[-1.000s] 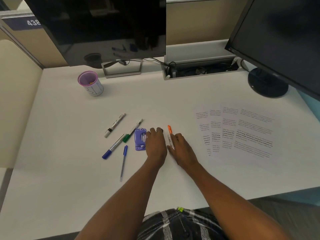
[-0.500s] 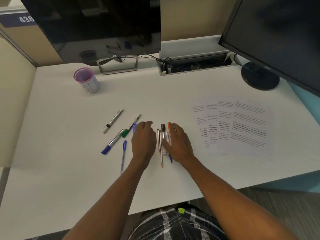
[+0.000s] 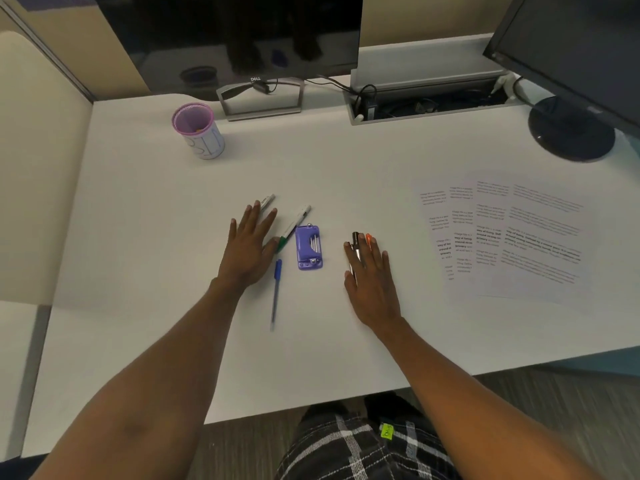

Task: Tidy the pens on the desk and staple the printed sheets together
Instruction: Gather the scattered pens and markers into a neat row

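Pens (image 3: 355, 242) lie bunched on the surface (image 3: 166, 271) under the flat, open right grip (image 3: 372, 282); the left grip (image 3: 247, 252), also flat and open, has left the stapler (image 3: 309, 247) for the scattered markers (image 3: 296, 221), so gathering continues; sheets (image 3: 502, 237) wait unstapled.

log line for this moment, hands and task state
left hand: flat over loose markers | right hand: flat over bunched pens | stapler: untouched | sheets: fanned, unstapled

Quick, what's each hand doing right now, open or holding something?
Left hand: open, fingers straight, lying over a marker.
Right hand: open, flat on bunched pens.
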`<move>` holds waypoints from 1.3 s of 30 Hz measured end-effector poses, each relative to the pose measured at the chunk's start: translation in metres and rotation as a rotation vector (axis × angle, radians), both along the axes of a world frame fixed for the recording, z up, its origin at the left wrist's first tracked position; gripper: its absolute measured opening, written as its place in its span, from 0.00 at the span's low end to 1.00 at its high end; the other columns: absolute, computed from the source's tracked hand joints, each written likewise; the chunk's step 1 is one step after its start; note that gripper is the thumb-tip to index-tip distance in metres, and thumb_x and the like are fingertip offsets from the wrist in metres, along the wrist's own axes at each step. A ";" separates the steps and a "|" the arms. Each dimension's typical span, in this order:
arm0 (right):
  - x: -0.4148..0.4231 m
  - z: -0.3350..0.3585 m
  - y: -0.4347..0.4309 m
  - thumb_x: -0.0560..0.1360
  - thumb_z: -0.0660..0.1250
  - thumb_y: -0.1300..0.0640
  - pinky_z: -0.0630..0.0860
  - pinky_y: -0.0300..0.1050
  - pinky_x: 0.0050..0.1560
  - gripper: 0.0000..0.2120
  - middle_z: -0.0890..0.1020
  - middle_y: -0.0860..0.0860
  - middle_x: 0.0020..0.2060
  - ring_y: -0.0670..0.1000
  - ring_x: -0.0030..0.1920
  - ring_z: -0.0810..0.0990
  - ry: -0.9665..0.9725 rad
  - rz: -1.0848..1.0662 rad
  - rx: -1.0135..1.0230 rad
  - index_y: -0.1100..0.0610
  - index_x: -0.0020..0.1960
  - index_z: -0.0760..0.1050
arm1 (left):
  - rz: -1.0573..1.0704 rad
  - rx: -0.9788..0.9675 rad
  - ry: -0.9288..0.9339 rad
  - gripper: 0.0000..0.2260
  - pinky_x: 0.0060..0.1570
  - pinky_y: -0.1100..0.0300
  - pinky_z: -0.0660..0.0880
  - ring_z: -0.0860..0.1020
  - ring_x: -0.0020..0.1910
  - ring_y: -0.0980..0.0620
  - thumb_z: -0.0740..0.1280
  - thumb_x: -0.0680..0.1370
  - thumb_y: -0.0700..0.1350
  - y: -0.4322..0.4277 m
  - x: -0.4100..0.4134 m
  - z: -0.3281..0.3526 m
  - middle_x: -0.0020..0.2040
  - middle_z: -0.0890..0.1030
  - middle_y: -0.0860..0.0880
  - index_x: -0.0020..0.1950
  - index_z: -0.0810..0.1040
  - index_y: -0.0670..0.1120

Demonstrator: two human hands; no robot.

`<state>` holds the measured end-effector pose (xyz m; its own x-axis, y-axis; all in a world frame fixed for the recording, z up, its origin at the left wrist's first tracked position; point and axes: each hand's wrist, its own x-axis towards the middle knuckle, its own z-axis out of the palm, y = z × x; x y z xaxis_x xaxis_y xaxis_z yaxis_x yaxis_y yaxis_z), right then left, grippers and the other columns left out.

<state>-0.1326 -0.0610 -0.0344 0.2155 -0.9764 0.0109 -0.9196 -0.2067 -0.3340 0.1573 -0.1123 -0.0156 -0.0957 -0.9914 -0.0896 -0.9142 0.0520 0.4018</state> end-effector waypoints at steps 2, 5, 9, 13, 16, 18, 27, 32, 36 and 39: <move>-0.001 -0.001 0.005 0.83 0.57 0.55 0.53 0.60 0.81 0.29 0.51 0.53 0.83 0.55 0.83 0.47 -0.008 -0.001 -0.003 0.52 0.83 0.54 | -0.055 -0.025 -0.026 0.28 0.83 0.46 0.42 0.45 0.85 0.51 0.50 0.86 0.58 0.001 0.005 -0.003 0.86 0.49 0.50 0.86 0.53 0.55; -0.001 -0.001 0.011 0.83 0.57 0.55 0.52 0.59 0.81 0.29 0.51 0.53 0.83 0.55 0.83 0.46 -0.019 -0.005 -0.010 0.52 0.83 0.54 | -0.052 -0.079 -0.013 0.27 0.83 0.48 0.47 0.52 0.85 0.49 0.51 0.85 0.55 -0.003 0.009 -0.006 0.86 0.55 0.49 0.85 0.57 0.52; -0.002 -0.002 0.016 0.83 0.57 0.56 0.52 0.58 0.81 0.29 0.51 0.53 0.83 0.55 0.83 0.46 -0.027 -0.008 -0.012 0.52 0.83 0.54 | 0.014 -0.169 0.032 0.24 0.77 0.47 0.63 0.67 0.77 0.42 0.59 0.85 0.46 -0.015 0.000 -0.005 0.80 0.69 0.45 0.82 0.66 0.49; -0.003 -0.001 0.018 0.84 0.56 0.55 0.52 0.58 0.81 0.29 0.51 0.53 0.83 0.54 0.83 0.45 -0.040 -0.010 0.000 0.52 0.83 0.53 | 0.130 -0.177 0.037 0.22 0.65 0.45 0.69 0.73 0.67 0.39 0.63 0.84 0.42 -0.035 -0.014 -0.001 0.70 0.76 0.42 0.79 0.71 0.48; -0.003 -0.001 0.021 0.84 0.56 0.55 0.52 0.58 0.81 0.29 0.51 0.53 0.83 0.54 0.83 0.45 -0.042 -0.009 0.008 0.52 0.83 0.53 | 0.198 -0.151 0.073 0.20 0.62 0.45 0.70 0.74 0.65 0.39 0.61 0.85 0.47 -0.047 -0.022 -0.002 0.67 0.76 0.42 0.77 0.74 0.48; -0.004 -0.001 0.025 0.84 0.55 0.55 0.52 0.58 0.81 0.29 0.50 0.53 0.83 0.54 0.83 0.45 -0.041 -0.009 0.016 0.52 0.83 0.52 | 0.206 -0.124 0.063 0.22 0.63 0.45 0.70 0.73 0.66 0.41 0.58 0.85 0.54 -0.049 -0.027 -0.002 0.68 0.76 0.44 0.77 0.73 0.50; -0.004 0.001 0.052 0.84 0.55 0.56 0.51 0.57 0.81 0.29 0.49 0.53 0.83 0.52 0.83 0.43 -0.067 0.040 0.042 0.53 0.83 0.52 | 0.153 -0.169 0.048 0.21 0.62 0.46 0.68 0.71 0.68 0.41 0.62 0.85 0.48 -0.018 -0.018 -0.005 0.71 0.74 0.46 0.78 0.72 0.54; -0.001 0.004 0.068 0.84 0.55 0.56 0.51 0.58 0.81 0.29 0.49 0.52 0.83 0.52 0.83 0.43 -0.079 0.087 0.049 0.53 0.83 0.52 | 0.233 -0.182 0.081 0.22 0.62 0.45 0.68 0.71 0.68 0.41 0.62 0.83 0.44 0.019 -0.004 -0.008 0.71 0.75 0.45 0.78 0.72 0.54; 0.007 0.006 0.082 0.84 0.56 0.56 0.53 0.59 0.81 0.28 0.49 0.53 0.83 0.52 0.83 0.45 -0.086 0.143 0.043 0.54 0.83 0.53 | 0.266 -0.178 0.088 0.24 0.62 0.46 0.68 0.71 0.68 0.41 0.62 0.81 0.42 0.055 -0.010 -0.007 0.71 0.75 0.46 0.76 0.74 0.56; 0.017 0.007 0.090 0.84 0.56 0.56 0.54 0.59 0.81 0.28 0.50 0.53 0.83 0.52 0.83 0.46 -0.076 0.186 0.035 0.55 0.82 0.54 | 0.284 -0.157 0.083 0.22 0.63 0.46 0.69 0.71 0.69 0.41 0.61 0.81 0.48 0.081 -0.023 -0.001 0.73 0.74 0.46 0.75 0.75 0.55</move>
